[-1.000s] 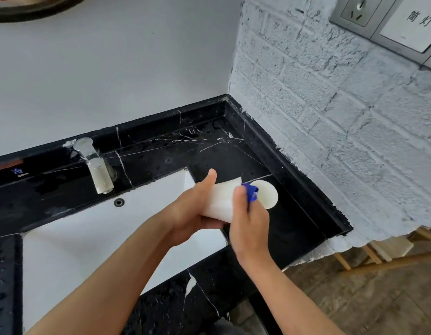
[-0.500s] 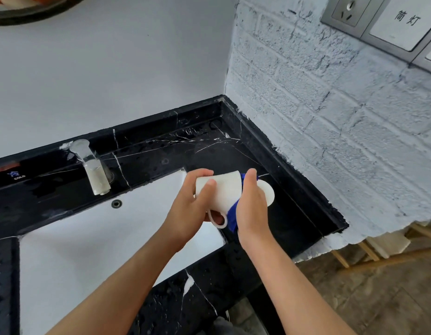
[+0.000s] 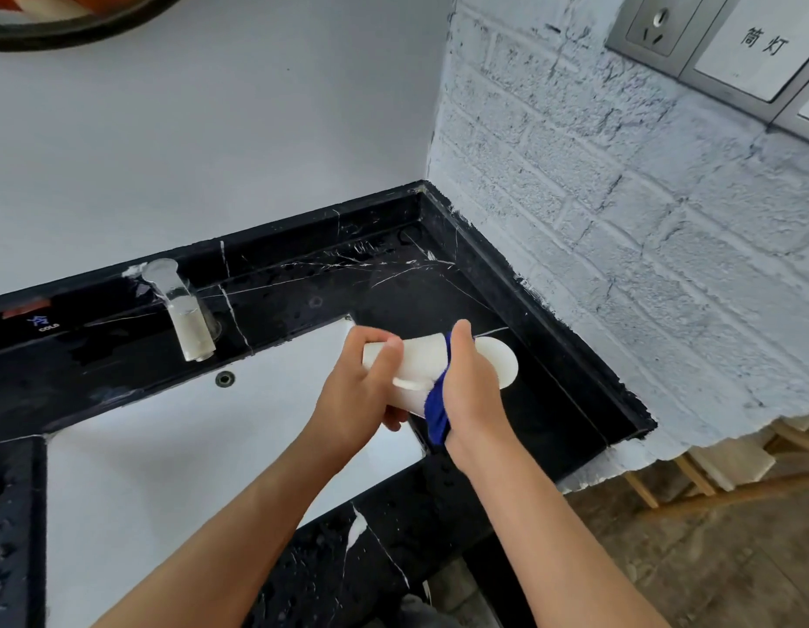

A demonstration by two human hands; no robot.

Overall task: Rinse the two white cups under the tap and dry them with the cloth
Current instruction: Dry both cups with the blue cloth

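Over the white rectangular sink basin [image 3: 176,446] set in black marble, a smooth white ceramic cup [image 3: 423,360] lies on its side. The left hand [image 3: 357,392] curls round its base; the right hand [image 3: 473,392] clamps a blue cloth [image 3: 436,412] against its wall. Drying well likely means turning the cup steadily inside the cloth.

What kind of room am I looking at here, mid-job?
Probably a washroom or small kitchenette corner: a white basin set in a black marble counter, a tap marked cold, and a white-painted brick wall with a socket.
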